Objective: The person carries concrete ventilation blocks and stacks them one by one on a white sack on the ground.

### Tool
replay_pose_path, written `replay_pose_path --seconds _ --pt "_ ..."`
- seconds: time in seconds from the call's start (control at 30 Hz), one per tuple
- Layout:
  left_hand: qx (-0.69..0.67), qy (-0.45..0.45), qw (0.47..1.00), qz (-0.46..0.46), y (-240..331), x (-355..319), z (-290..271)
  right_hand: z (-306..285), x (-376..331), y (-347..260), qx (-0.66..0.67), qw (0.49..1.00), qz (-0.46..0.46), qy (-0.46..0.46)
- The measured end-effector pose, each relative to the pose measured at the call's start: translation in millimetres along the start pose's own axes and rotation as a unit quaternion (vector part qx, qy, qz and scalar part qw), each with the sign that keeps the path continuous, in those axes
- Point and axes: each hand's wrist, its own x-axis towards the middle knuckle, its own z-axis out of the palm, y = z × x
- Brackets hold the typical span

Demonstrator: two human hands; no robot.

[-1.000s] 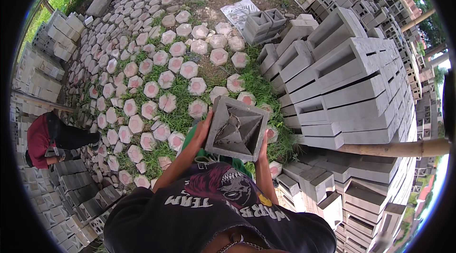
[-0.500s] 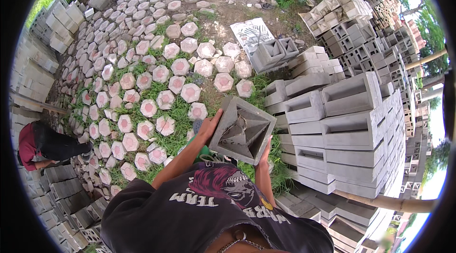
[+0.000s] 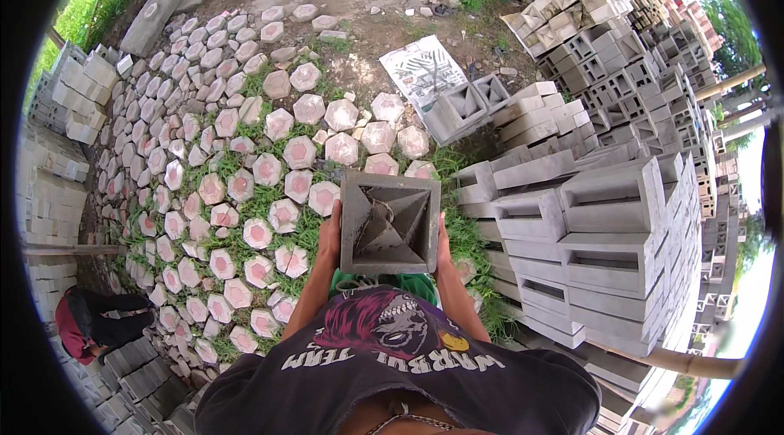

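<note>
**Grey block held at chest height, hollow side up**

Grey concrete, one square hollow block (image 3: 389,223), sits between two hands in front of the person's chest, its open, ribbed face turned upward and its sides nearly equal, so no long axis shows. Left hand (image 3: 330,232) and right hand (image 3: 442,240) press flat against opposite walls, fingers mostly hidden. Dozens of pink hexagonal pavers (image 3: 269,182) cover the grass; stacked grey blocks (image 3: 604,214) rise at right. One crouching person (image 3: 90,322) works at lower left.

A flattened sack (image 3: 424,67) lies on the bare dirt at the upper middle, just beyond the nearest grey hollow blocks (image 3: 467,106). It is roughly rectangular, white with dark printed marks, crumpled and tilted. No labels, signs or screens show elsewhere.
</note>
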Motion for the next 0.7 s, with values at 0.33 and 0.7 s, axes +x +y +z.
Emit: replay_pose_path --seconds 0.33,0.7 --pt "-0.174 -0.024 0.983 0.047 131 192 54 99 184 -183 -0.076 0.996 0.047 0.009" --pt "-0.210 -0.070 0.973 0.060 270 287 115 116 335 -285 -0.092 0.991 0.091 -0.020"
